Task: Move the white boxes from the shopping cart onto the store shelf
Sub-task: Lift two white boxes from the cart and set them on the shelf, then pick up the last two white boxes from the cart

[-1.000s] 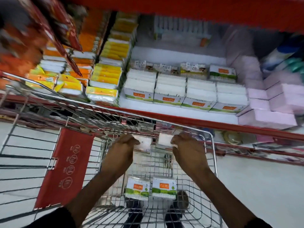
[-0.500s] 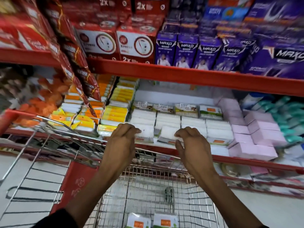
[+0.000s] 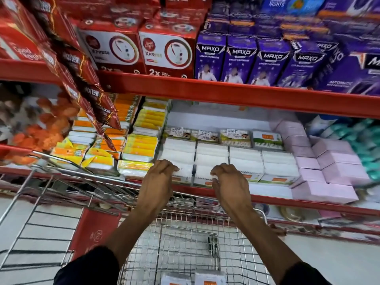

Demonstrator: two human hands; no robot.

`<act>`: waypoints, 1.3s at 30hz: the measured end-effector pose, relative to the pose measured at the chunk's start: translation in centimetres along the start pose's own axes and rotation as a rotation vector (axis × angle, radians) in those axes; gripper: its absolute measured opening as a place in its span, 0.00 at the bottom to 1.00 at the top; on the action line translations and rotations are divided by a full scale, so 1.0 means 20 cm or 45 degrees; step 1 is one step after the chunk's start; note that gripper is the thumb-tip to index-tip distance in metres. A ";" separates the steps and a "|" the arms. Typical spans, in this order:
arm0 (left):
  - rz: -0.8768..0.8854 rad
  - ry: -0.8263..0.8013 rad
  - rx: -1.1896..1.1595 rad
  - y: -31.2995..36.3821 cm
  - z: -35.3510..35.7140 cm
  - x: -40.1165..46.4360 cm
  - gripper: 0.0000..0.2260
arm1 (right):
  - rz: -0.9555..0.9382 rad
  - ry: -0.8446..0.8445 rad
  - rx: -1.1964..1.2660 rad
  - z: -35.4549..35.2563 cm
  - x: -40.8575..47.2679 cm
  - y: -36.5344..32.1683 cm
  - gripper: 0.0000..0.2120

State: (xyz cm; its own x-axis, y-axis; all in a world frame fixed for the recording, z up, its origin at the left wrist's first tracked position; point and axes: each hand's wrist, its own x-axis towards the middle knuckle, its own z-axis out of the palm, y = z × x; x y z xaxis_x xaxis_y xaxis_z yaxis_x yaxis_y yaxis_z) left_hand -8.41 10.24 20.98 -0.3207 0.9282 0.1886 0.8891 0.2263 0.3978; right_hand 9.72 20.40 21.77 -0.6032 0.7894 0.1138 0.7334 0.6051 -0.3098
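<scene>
White boxes (image 3: pixel 245 161) fill the middle of the red store shelf (image 3: pixel 267 199) in stacked rows, and each hand presses one more onto the front of the two left stacks. The left hand (image 3: pixel 158 182) curls its fingers over the top of a box (image 3: pixel 184 171); the right hand (image 3: pixel 230 184) grips the neighbouring box (image 3: pixel 202 173) the same way. Two further white boxes (image 3: pixel 193 278) lie in the wire shopping cart (image 3: pixel 185 233) below. Yellow packs (image 3: pixel 141 145) stand to the left, pink boxes (image 3: pixel 329 171) to the right.
</scene>
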 end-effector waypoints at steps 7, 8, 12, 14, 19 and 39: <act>-0.036 -0.021 -0.025 -0.02 0.06 0.00 0.21 | 0.001 -0.010 -0.037 0.08 0.02 0.01 0.17; -0.039 -0.015 -0.023 -0.02 0.06 0.00 0.21 | 0.002 -0.007 -0.033 0.08 0.02 0.01 0.17; -0.040 -0.001 -0.024 -0.02 0.07 0.01 0.20 | 0.000 -0.006 -0.033 0.08 0.02 0.01 0.17; -0.033 0.008 -0.022 -0.02 0.07 0.01 0.20 | -0.003 -0.004 -0.033 0.08 0.02 0.01 0.17; -0.021 0.026 -0.016 -0.02 0.08 0.00 0.20 | -0.026 0.005 -0.030 0.09 0.02 0.03 0.19; 0.144 -0.299 0.243 -0.04 0.44 -0.69 0.33 | -0.244 -0.194 -0.097 0.38 -0.59 0.15 0.31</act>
State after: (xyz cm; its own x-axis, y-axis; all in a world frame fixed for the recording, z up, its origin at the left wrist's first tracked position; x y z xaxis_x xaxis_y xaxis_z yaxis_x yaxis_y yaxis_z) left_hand -1.83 -0.18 10.10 -0.1521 0.9884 0.0010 0.9672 0.1486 0.2061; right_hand 16.66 12.10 12.42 -0.7694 0.6385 0.0184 0.6193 0.7527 -0.2234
